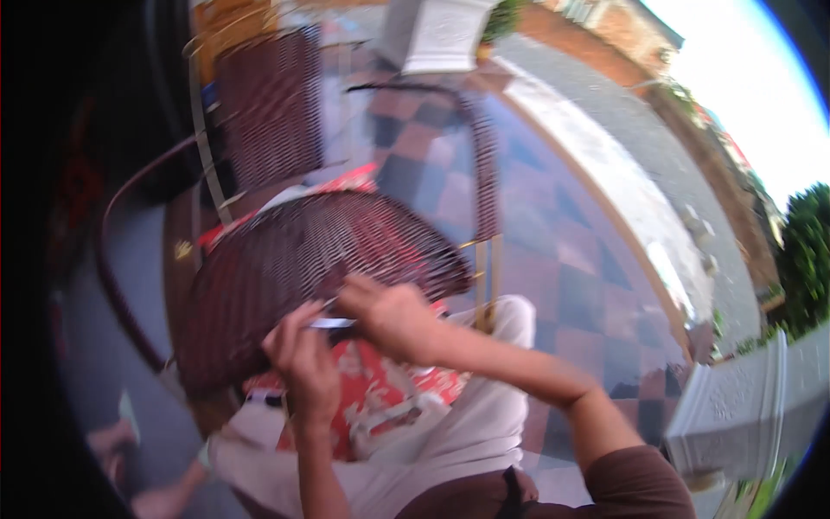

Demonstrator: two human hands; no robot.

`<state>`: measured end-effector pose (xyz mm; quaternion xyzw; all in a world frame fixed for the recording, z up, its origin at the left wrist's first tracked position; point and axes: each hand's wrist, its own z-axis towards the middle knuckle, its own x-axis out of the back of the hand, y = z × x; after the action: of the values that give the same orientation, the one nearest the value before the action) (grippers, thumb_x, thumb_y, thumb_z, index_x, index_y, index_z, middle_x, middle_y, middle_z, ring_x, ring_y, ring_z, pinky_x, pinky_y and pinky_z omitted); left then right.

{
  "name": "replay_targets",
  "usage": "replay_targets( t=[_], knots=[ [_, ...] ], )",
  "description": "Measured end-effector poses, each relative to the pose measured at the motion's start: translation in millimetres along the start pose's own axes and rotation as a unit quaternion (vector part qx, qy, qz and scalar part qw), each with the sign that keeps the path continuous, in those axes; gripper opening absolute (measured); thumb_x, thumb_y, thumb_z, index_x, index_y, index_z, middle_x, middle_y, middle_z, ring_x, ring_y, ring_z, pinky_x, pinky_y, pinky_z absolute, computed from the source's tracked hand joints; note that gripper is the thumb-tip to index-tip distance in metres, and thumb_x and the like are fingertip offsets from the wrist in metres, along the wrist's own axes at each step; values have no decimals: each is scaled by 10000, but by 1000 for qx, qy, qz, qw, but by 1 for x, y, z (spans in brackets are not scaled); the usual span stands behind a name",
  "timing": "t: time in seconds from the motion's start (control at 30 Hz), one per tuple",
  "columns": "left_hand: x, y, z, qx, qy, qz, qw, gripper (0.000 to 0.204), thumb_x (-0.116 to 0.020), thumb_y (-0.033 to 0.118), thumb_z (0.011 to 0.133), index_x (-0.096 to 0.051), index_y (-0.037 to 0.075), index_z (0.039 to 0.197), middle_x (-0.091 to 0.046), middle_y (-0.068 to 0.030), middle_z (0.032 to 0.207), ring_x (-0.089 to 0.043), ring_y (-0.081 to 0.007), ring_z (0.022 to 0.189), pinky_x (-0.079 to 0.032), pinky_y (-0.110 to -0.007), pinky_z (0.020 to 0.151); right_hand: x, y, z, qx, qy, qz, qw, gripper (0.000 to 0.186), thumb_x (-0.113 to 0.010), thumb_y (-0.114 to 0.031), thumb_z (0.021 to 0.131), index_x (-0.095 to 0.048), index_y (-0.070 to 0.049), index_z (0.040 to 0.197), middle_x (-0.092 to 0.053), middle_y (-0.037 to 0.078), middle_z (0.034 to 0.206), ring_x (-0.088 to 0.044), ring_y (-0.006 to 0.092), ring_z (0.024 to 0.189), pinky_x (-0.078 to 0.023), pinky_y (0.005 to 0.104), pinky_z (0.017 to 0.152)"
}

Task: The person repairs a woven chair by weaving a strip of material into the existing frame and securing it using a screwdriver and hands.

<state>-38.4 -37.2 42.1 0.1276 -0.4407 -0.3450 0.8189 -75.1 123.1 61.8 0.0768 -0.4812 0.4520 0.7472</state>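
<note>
A chair with a dark brown woven seat (285, 251) stands in front of me, its weave catching the light. At the seat's near edge my left hand (304, 350) is closed, fingers pinched together. A thin, pale, flat strip (333, 323) runs from those fingers toward my right hand; blur hides its exact kind. My right hand (389, 320) is curled closed beside it, knuckles up, over the seat's front edge. What lies inside the right fingers is hidden. The woven backrest (272, 108) rises behind the seat.
Red patterned cloth (363, 389) lies under the seat and by my legs. The chair's curved armrests (484, 164) stick up at both sides. Checkered tiles (562, 285) cover the floor at right. White pillar bases (441, 39) stand at the back and lower right. Another person's foot (112, 437) shows at lower left.
</note>
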Motion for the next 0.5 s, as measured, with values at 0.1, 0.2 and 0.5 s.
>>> replay_targets(
  t=[0.1, 0.2, 0.5],
  knots=[
    [2, 3, 8, -7, -15, -11, 1000, 161, -502, 61, 854, -609, 26, 969, -610, -101, 939, -570, -274, 899, -371, -365, 827, 14, 6, 2, -38, 9, 75, 996, 284, -589, 12, 657, -475, -29, 914, -526, 141, 812, -586, 338, 744, -481, 407, 594],
    [3, 0, 17, -28, -48, -35, 998, 174, -559, 81, 819, -582, 52, 989, -578, -76, 864, -569, -252, 845, -375, -372, 779, 33, 6, 27, -4, 63, 89, 994, 218, -557, 32, 698, -462, -23, 887, -510, 154, 788, -557, 356, 702, -452, 411, 584],
    [14, -13, 40, -29, -145, -97, 984, 143, -627, 155, 812, -647, 16, 833, -512, -62, 775, -511, -213, 779, -406, -328, 707, 124, -11, 159, 134, 262, -54, 954, 151, -504, -60, 825, -489, 85, 869, -550, 260, 754, -559, 414, 735, -435, 467, 693]
  ],
)
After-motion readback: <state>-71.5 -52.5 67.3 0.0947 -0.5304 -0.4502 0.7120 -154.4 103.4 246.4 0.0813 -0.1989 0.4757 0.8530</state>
